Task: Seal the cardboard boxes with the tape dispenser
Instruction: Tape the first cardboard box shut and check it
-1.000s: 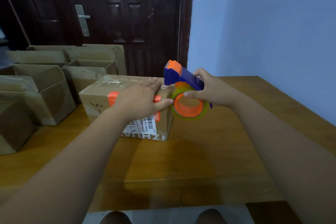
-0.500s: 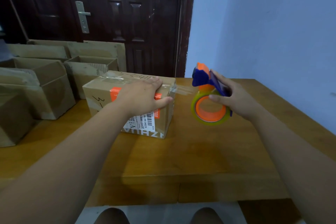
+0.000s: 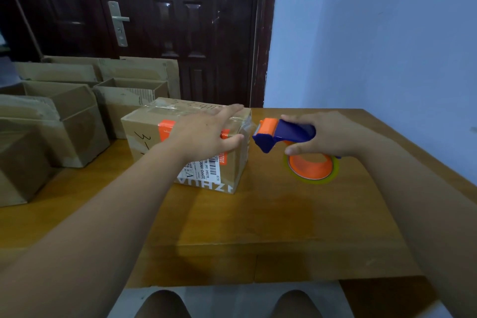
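1. Spanning the whole view, the wooden counter (image 3: pixel 258 227) carries all the cardboard and both arms.
2. Several open boxes (image 3: pixel 77 116) crowd its left edge and far-left corner. Their flaps stand up with no tape across the tops, so by my reading they are the work left to do.
3. One closed box (image 3: pixel 144 134) sits near the middle of the far edge. Clear tape (image 3: pixel 165 108) runs along its top seam, so this box looks nearly sealed.
4. The left hand (image 3: pixel 204 134) lies flat on the box top, fingers (image 3: pixel 232 110) straight and spread, steadying the box rather than gripping it.
5. The right hand (image 3: pixel 333 134) is just right of the box, toward the far-right corner, with its fingers wrapped round the handle.
6. The tape dispenser (image 3: pixel 284 134) it holds points its orange head at the box's right top edge. A clear film seems to bridge the gap, so the cut may not be made yet. Whether the roll touches the counter I cannot tell.
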